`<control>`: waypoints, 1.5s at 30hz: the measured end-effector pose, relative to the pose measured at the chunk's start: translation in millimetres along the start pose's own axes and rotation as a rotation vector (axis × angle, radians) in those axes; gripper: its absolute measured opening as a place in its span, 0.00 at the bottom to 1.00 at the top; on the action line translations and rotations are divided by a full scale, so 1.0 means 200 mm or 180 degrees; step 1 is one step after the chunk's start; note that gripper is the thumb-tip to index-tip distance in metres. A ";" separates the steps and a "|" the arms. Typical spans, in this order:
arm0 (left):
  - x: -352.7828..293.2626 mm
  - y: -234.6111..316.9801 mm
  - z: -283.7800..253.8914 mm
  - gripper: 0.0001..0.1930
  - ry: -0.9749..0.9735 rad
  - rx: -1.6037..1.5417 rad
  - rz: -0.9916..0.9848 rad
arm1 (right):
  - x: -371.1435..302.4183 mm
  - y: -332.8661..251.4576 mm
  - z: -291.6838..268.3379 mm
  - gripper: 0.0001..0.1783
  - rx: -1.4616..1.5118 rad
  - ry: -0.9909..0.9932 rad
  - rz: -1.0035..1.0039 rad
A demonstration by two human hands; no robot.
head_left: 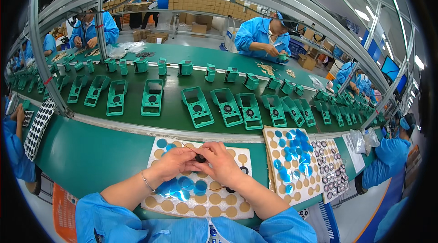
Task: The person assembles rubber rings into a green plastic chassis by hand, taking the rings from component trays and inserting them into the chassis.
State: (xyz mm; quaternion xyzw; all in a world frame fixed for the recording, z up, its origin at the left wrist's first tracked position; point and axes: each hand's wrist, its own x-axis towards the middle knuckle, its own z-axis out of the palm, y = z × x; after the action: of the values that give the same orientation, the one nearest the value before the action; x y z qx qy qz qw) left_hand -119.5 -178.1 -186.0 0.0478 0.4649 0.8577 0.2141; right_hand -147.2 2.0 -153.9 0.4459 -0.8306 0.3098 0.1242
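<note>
Holds a small black round part (199,157) between both hands, over the nearer edge of the green workbench (91,161). Pinches it from about 9 o'clock with the left hand (178,161), thumb and fingers drawn in close, and from about 3 o'clock with the right hand (222,163), fingers bent narrowly over the top. Shows a thin wire (186,146) near the left fingertips, at 11 o'clock from the part. Wears a bracelet (147,182) on the left wrist.

Sits above a white sheet (205,203) patterned with tan circles; cannot tell whether touching it. At 7 o'clock from the part, loose blue film discs (185,186) on that sheet. Just past 3 o'clock and near 5, two more black round parts (244,170), partly behind the right hand and forearm.

Farther out at 3 o'clock, a second sheet (299,195) scattered with blue discs, then a sheet of small dark rings (331,170). At 12 o'clock, a row of green housings (197,106) along the dark green conveyor (173,119). At 1 o'clock, beyond the conveyor, a co-worker (258,33) in blue, holding a green piece (283,57). At 8 o'clock, an orange basket (64,215) below the bench.
</note>
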 end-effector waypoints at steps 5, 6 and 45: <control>-0.01 0.02 0.00 0.13 0.0212 0.0177 -0.0126 | -0.01 0.04 0.02 0.20 0.0192 0.0013 -0.0049; -0.01 0.02 -0.01 0.11 0.0306 0.0299 -0.0131 | -0.01 0.04 0.02 0.20 0.0202 0.0005 -0.0051; 0.06 0.27 -0.10 0.07 0.0943 0.5587 0.1290 | 0.06 0.07 -0.17 0.19 0.2790 0.0351 0.1134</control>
State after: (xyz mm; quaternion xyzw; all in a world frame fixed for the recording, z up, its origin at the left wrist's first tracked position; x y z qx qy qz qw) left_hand -153.8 -213.5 -155.1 0.1637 0.9559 0.2146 -0.1158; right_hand -167.7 21.3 -127.2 0.2898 -0.6773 0.6707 -0.0867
